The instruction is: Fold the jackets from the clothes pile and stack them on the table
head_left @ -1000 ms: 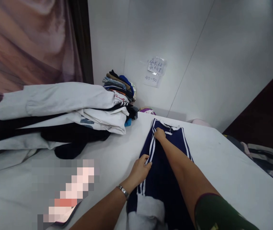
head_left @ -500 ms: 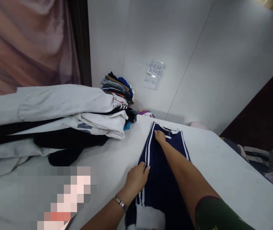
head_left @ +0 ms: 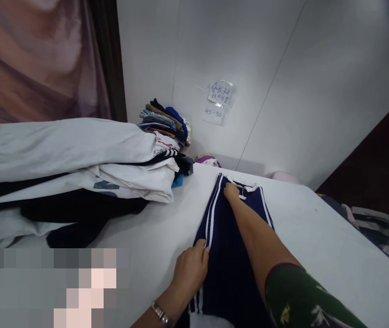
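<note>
One grip, the left hand's [head_left: 189, 269], has thumb and finger pinched together on the striped edge of a navy garment [head_left: 230, 255]; the other, the right hand's [head_left: 231, 191], curls on it near the white collar [head_left: 250, 188], fingertips too hidden to tell whether it clamps cloth. The garment lies spread on a white desk [head_left: 320, 241], its collar toward the pale wall [head_left: 263, 54]. A curtain [head_left: 44, 54] hangs at far left, above a heap of white and black clothes [head_left: 78, 146]; a folded stack [head_left: 163, 120] stands against the wall, and more clothing [head_left: 368, 218] lies past the desk's right edge. The frame cuts off the garment's near end and the heap's left side; a pixelated patch [head_left: 92, 291] masks the lower left. Counted: one navy garment, one metal bracelet [head_left: 160, 313], two handwritten notes [head_left: 220, 92] on the wall, one patterned green sleeve [head_left: 297, 291]. The stack's layers overlap too closely to count.
</note>
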{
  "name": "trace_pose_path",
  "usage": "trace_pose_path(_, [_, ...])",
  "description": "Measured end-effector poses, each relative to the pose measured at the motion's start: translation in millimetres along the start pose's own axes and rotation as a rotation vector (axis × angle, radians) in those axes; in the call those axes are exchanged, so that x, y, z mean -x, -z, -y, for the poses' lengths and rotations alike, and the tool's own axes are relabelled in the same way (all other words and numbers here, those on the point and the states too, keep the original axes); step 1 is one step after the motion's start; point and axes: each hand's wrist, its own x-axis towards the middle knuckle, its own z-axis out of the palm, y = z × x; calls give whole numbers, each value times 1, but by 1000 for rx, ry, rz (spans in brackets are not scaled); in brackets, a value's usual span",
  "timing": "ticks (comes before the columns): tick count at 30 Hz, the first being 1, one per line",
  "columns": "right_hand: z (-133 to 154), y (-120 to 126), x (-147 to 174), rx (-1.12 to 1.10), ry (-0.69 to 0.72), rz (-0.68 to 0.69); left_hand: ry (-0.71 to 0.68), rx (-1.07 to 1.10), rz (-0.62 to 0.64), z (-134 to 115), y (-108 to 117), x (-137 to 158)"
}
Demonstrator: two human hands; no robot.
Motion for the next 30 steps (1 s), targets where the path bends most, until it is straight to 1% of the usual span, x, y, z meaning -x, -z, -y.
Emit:
trace_pose_path(4, [-18,1,-6,-5,-72,-20,5,-18,18,0,0,0])
trace_pose_path(7, [-22,0,-7,-14,-69,-11,1,-57,43,-1,1,-1])
trace_pose_path(12, [-12,-2,-4,-23,21,-10,-1,-144,58,0,3,-1])
trace_pose_path(17, [1,-2,2,-30,49,8,-34,-186,52,3,2,0])
trace_pose_path(19, [5,-3,8,-51,103,18,-44,-206,40,4,2,0])
trace_pose_path(23, [6,-5,23,-106,236,83,-84,-226,1,2,4,1])
trace_pose_path(25, [1,0,32,-150,270,56,-95,-224,-16,1,5,1])
trace_pose_path(27, [-12,11,42,-203,297,-9,-100,-231,-34,0,7,2])
trace_pose_path(30, [-52,32,66,-283,284,-93,-105,-236,-74,2,10,1])
